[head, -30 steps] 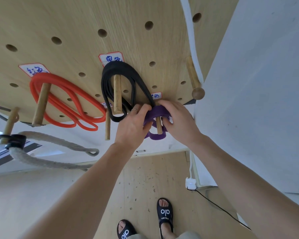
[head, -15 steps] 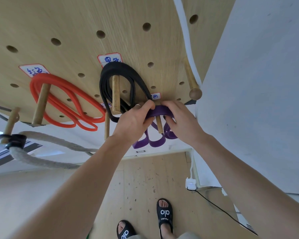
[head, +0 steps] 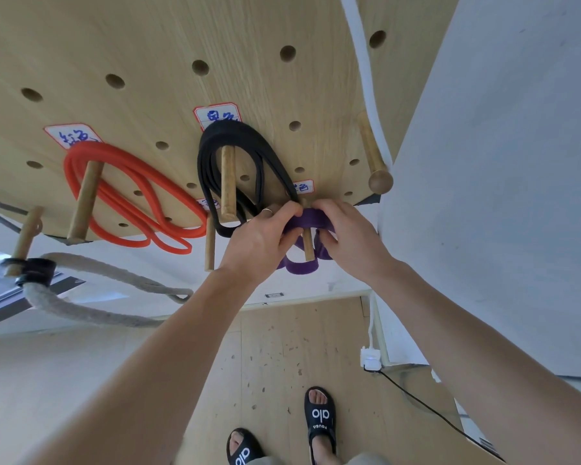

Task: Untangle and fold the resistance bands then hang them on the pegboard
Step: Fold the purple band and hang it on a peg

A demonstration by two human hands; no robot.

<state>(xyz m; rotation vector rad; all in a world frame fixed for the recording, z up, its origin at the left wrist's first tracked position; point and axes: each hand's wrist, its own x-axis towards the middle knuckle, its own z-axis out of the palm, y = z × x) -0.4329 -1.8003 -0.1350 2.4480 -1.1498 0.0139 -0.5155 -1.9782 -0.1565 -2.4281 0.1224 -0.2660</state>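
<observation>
Both hands gripped the purple band [head: 307, 221] at its top fold, where it lay over a short peg [head: 307, 245] at the lower right of the pegboard [head: 148, 55]. The left hand [head: 260, 243] pinched the fold from the left side of the peg, thumb and fingers curled on the strip, and the right hand [head: 348, 241] held it from the right side in the same way. Under the peg the loops of the band hung free.

The band looked light, soft and flat, so it would probably bend at any place and keep no shape of its own. Rubber like this usually grips the skin and the wood, so sliding it along the peg could need a small lift. The best place to hold it seemed to be the fold on both sides of the peg, with all layers kept together, because a loose layer could spring out.

To the left, the black band [head: 215, 156] and the red band [head: 138, 182] hung on their own pegs.
</observation>
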